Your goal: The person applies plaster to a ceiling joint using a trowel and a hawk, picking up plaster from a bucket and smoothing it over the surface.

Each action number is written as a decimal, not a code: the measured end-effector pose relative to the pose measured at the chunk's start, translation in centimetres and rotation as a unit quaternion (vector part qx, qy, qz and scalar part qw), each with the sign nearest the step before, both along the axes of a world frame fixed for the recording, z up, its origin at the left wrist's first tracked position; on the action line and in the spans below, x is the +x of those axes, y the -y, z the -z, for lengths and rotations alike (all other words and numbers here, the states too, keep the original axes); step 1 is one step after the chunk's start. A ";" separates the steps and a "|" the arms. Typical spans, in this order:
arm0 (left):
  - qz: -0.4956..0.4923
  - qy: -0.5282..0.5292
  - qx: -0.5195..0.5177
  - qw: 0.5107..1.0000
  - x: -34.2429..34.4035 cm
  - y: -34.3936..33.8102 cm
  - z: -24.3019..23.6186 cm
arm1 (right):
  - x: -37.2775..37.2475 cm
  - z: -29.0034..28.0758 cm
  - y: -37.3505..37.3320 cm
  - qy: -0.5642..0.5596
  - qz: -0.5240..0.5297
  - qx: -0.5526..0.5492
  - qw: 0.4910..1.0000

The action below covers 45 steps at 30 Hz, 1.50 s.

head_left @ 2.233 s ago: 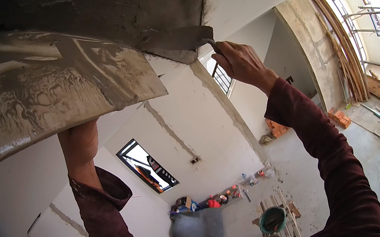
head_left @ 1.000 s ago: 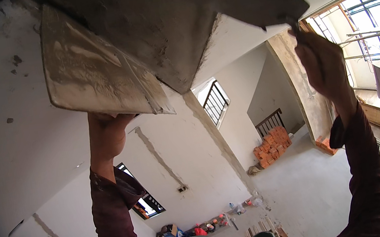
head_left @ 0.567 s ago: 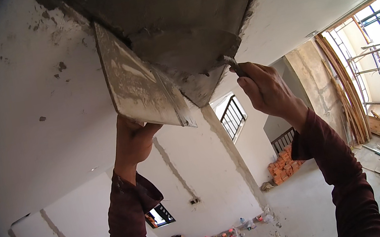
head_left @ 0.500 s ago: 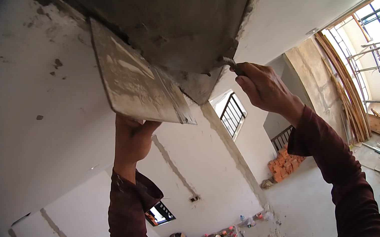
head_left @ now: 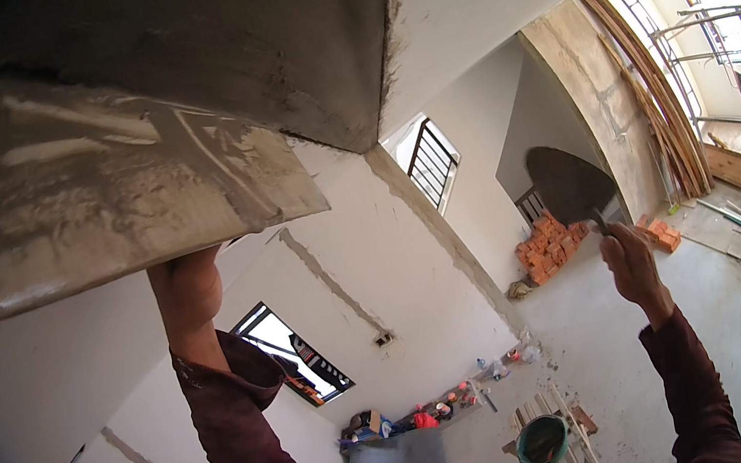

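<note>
Up at the left, my left hand (head_left: 188, 293) grips a plasterer's hawk (head_left: 124, 181) from beneath; its flat face is smeared with grey mortar, and some of my fingers are hidden by it. The hawk's upper edge appears against the dark, wet-looking plastered beam (head_left: 256, 33) overhead; whether they touch I cannot tell. Off to the right and lower, my right hand (head_left: 637, 269) is closed around the handle of a trowel (head_left: 570, 181). Its dark, rounded blade points up and left, apart from the beam.
Below on the floor stand a green bucket (head_left: 542, 442) and some planks (head_left: 580, 437). Stacked red bricks (head_left: 547, 248) lie by the stairway. Tall boards (head_left: 654, 122) lean near the scaffolding (head_left: 719, 16) at the right. Assorted clutter (head_left: 432, 411) lines the far wall.
My right hand has drawn the trowel away from the beam, down and to the right. The hawk in my left hand has shifted left and appears larger. The whole view has moved.
</note>
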<state>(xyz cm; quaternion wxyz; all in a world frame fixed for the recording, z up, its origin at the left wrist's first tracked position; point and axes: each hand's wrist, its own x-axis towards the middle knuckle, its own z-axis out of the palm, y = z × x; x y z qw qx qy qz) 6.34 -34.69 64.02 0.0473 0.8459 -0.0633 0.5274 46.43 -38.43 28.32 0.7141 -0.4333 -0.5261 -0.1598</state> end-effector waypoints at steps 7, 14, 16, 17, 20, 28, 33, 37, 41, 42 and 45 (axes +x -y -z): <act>0.014 0.010 0.015 1.000 -0.4 -0.5 -0.3 | -0.2 5.3 2.9 -0.103 -0.033 -0.054 0.993; -0.028 0.011 0.017 0.999 -0.7 -1.0 -0.5 | -1.0 5.0 3.5 -0.090 -0.039 -0.059 0.993; -0.034 0.017 0.012 0.999 -0.5 -0.7 -0.3 | -1.1 5.0 3.6 -0.094 -0.053 -0.068 0.992; -0.037 0.019 0.009 0.999 -0.4 -0.7 -0.2 | -1.2 4.6 3.2 -0.077 -0.049 -0.054 0.994; -0.045 0.010 -0.009 0.999 -0.3 -1.1 -0.1 | -1.6 3.1 2.2 -0.031 -0.039 -0.031 0.998; -0.005 0.001 0.034 0.999 0.1 -0.1 0.2 | -2.3 2.2 1.2 0.003 -0.037 -0.012 0.999; -0.072 0.018 0.020 0.997 -0.2 -0.6 0.1 | -2.4 2.9 1.8 -0.030 -0.049 -0.035 0.998; -0.045 0.023 0.028 0.998 -0.9 -1.3 -0.2 | -2.6 3.2 2.6 -0.063 -0.069 -0.053 0.994; -0.032 0.019 0.037 0.999 -1.6 -1.8 -0.6 | -2.4 4.2 2.2 -0.041 -0.052 -0.020 0.998; -0.028 0.019 0.032 0.999 -1.8 -1.8 -0.5 | -2.5 4.2 2.4 -0.037 -0.050 -0.024 0.998; -0.008 0.007 0.015 1.000 -1.4 -1.5 -0.8 | -2.7 3.9 2.6 -0.035 -0.050 -0.030 0.998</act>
